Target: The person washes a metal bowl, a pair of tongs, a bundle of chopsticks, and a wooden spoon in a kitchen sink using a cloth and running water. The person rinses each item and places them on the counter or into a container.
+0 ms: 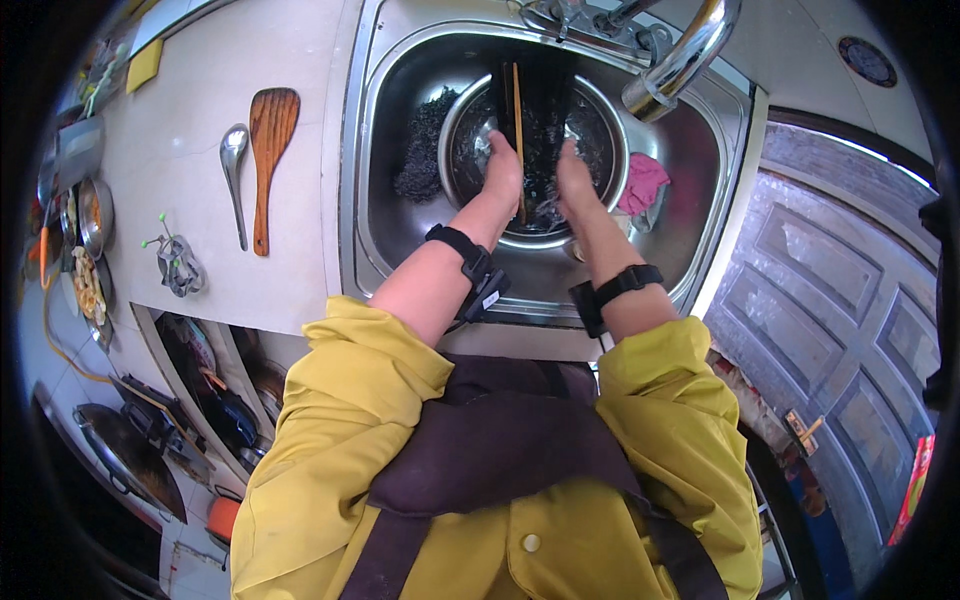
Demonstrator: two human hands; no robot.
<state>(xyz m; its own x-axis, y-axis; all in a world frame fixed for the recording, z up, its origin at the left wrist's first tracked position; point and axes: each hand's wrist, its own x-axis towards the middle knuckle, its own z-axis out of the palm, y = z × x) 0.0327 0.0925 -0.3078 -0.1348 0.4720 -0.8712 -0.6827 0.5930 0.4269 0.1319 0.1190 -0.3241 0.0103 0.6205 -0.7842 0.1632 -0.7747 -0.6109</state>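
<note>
In the sink, a round stainless steel bowl (619,142) holds water. A dark, long rectangular object (544,97) stands partly in the bowl, with a thin tan strip (517,112) running along it; its exact kind is hard to make out. My left hand (505,171) grips its left side, next to the strip. On the right side, my right hand (576,176) holds it too. The fingers of both hands are partly hidden behind the object and in the water.
Dark scouring mesh (424,154) lies left of the bowl, a pink cloth (643,184) right of it. A chrome faucet (660,82) overhangs the sink (360,247). On the left counter lie a wooden spatula (268,150), a metal spoon (235,161) and a metal steamer rack (178,262).
</note>
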